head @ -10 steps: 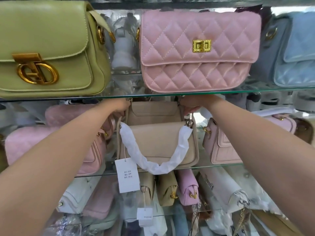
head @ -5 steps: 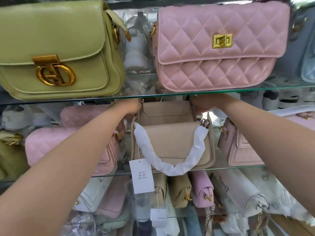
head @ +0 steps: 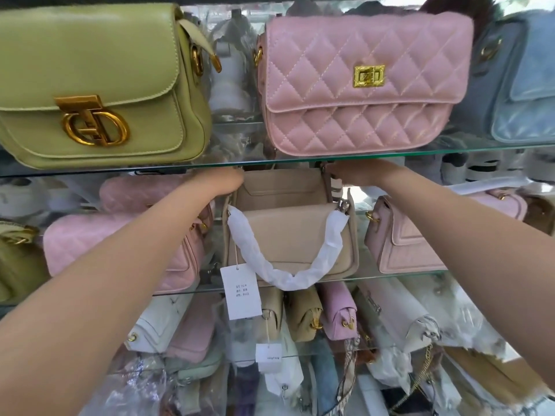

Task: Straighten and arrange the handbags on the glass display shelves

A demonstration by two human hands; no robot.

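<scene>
Beige rear handbag (head: pixel 282 186) stands on the middle glass shelf (head: pixel 390 273), directly behind the front beige bag (head: pixel 292 235). Left hand (head: pixel 223 183) and right hand (head: pixel 350 172) grasp its two upper corners, long axis running between them; finger closure is hidden.

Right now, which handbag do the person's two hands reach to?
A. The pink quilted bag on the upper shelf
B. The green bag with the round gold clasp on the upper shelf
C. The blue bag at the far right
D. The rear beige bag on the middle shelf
D: the left hand and right hand sit at the two top corners of the rear beige bag, just under the upper glass shelf.
</scene>
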